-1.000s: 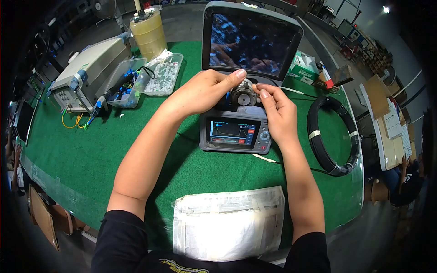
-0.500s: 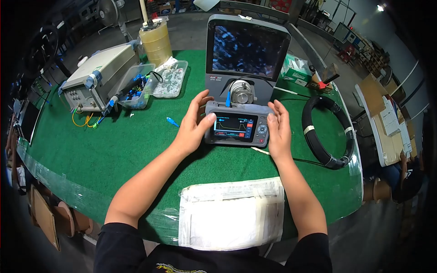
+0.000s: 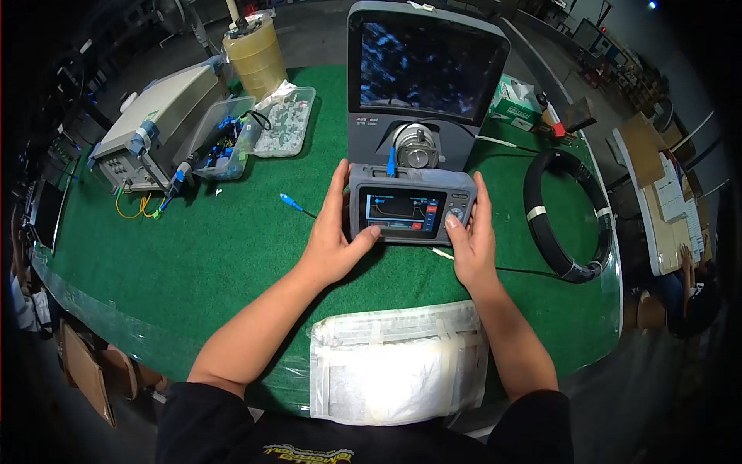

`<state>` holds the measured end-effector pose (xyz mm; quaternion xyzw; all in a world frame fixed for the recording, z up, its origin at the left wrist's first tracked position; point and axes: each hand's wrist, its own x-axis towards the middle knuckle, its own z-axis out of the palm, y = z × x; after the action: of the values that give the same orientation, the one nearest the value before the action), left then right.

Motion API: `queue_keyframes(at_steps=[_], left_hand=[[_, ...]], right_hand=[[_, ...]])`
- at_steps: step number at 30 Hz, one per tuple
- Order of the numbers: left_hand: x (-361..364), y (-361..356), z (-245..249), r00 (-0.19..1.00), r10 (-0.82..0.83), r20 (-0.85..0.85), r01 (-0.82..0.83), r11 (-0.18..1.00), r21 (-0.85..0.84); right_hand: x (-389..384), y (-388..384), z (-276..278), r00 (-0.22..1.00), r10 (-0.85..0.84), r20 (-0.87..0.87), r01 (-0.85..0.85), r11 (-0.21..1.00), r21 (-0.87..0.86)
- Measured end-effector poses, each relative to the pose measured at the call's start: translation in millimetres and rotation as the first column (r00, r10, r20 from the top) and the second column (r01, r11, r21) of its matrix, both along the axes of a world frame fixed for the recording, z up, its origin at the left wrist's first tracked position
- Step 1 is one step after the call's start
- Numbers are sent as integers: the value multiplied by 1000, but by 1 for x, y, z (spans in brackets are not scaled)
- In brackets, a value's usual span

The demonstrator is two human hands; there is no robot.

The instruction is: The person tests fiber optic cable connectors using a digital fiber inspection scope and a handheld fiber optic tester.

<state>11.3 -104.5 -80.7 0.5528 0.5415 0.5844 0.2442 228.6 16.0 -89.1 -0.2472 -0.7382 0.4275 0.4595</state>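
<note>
currently the small grey tester [image 3: 408, 203] is gripped at both ends: the left hand [image 3: 334, 236] is closed round its left edge, with the thumb laid on the front below the lit screen and the fingers run up along the side, and the right hand [image 3: 473, 236] is closed on its right edge, with the thumb set by the buttons. the tester is found near the middle of the green mat [image 3: 193, 263], just in front of the big upright monitor unit [image 3: 427, 69]; whether it is lifted or rested on the mat cannot be told. a blue plug [image 3: 392, 162] is seen standing at the tester's top edge, beside the round metal fitting [image 3: 419, 151] at the foot of the monitor unit. another blue plug [image 3: 291, 203] is laid loose on the mat, left of the left hand and apart from it. a black cable coil [image 3: 568, 216] is laid flat to the right, well clear of the right hand. a white wrapped pad [image 3: 398, 367] is placed at the near edge of the mat, between the forearms. at the far left a grey instrument box [image 3: 151, 120], two clear plastic trays [image 3: 232, 139] and a roll of tape [image 3: 255, 58] are grouped together.
</note>
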Motion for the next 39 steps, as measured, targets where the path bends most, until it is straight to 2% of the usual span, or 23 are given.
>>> queue_keyframes(at_steps=[3,8,10,11,17,19,22,27,29,32,35,39], left_hand=[[1,-6,-2,995,16,-103,-17,1000,-13],[4,-6,4,996,28,-84,-28,1000,-7],[5,-7,7,999,-24,40,27,997,-75],[5,-7,6,999,-19,38,21,997,-71],[6,-3,5,993,61,-98,-62,998,-14],[6,1,4,999,36,2,-36,999,22],[2,9,4,996,70,-62,-67,996,52],[2,8,13,999,43,8,-43,999,-5],[3,8,15,984,32,173,-26,999,-41],[1,13,10,981,81,177,-88,996,29],[1,12,14,972,61,228,-52,998,-46],[2,14,14,976,88,202,-80,996,-47]], right_hand=[[0,-5,5,1000,14,-12,-14,999,-50],[1,0,1,1000,-15,12,15,1000,16],[1,0,1,1000,-11,14,10,1000,24],[1,0,2,1000,-2,1,2,1000,5],[1,1,6,1000,9,-5,-9,1000,-3],[-3,0,6,999,32,-34,-33,999,-37],[-2,2,4,998,37,-53,-39,998,-47],[0,1,5,1000,8,-17,-9,1000,-30],[-1,1,5,1000,20,-14,-20,999,-45],[-3,-1,8,998,41,-50,-45,996,-80],[-4,0,7,999,33,-43,-36,997,-74],[-4,-1,8,998,33,-59,-38,996,-82]])
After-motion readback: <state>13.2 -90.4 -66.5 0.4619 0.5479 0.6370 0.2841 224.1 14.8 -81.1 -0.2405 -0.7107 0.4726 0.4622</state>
